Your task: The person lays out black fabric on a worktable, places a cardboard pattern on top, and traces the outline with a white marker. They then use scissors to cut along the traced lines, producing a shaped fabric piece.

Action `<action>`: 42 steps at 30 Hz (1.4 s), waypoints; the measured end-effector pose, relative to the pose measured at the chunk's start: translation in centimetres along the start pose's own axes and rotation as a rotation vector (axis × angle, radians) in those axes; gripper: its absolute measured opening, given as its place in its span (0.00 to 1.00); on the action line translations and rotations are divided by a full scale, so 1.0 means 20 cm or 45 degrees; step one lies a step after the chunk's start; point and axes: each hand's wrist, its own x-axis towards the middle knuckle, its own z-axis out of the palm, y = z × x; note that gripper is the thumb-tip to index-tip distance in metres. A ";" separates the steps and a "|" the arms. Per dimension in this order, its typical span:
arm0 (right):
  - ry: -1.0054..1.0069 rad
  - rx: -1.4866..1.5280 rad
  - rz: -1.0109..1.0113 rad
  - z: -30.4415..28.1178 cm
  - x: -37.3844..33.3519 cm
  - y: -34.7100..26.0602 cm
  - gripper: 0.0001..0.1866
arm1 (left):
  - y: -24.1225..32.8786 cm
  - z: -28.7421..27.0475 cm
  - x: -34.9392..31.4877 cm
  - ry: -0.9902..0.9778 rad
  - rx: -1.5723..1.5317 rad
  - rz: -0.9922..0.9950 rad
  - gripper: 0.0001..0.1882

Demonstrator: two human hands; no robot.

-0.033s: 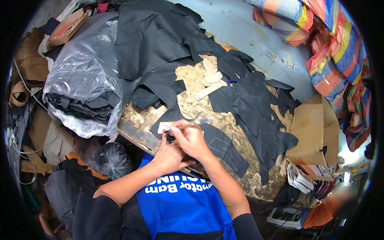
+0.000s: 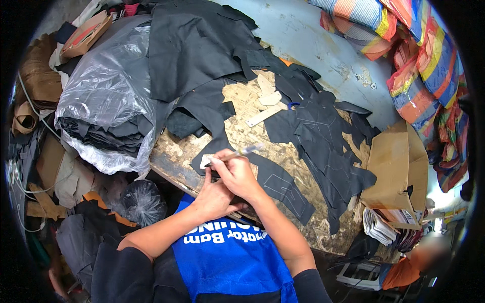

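In my right hand (image 2: 237,174), a slim pen (image 2: 247,150) is pinched, tilted with its back end up to the right. Its tip end comes down by a small pale template piece (image 2: 206,160), which lies on a black leather piece (image 2: 199,151) at the bench's near edge. My left hand (image 2: 212,197) rests just below, index finger stretched toward the template and thumb out to the right; the right hand covers some of its fingers. Right of my hands lies another black leather piece (image 2: 285,189) with pale drawn lines.
On the worn wooden bench (image 2: 242,134) are pale templates (image 2: 261,115), blue-handled scissors (image 2: 293,105) and overlapping black leather (image 2: 323,136). A clear plastic bag (image 2: 108,86) of dark pieces stands left. To the right is a cardboard box (image 2: 386,166); a person (image 2: 404,272) is beyond.
My right hand and the pen have shifted slightly, and the pen's back end has moved a little left and up. My left hand stays nearly in place.
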 end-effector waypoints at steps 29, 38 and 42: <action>0.228 -0.384 -0.254 0.12 0.24 0.05 0.11 | -0.02 0.02 0.03 0.195 -0.023 0.060 0.36; 0.325 -0.557 -0.018 -0.10 0.14 0.04 0.10 | 0.00 -0.03 0.04 0.067 0.090 0.033 0.38; 0.412 -0.572 0.048 -0.16 0.08 0.06 0.10 | 0.02 -0.08 0.05 0.012 0.118 0.019 0.39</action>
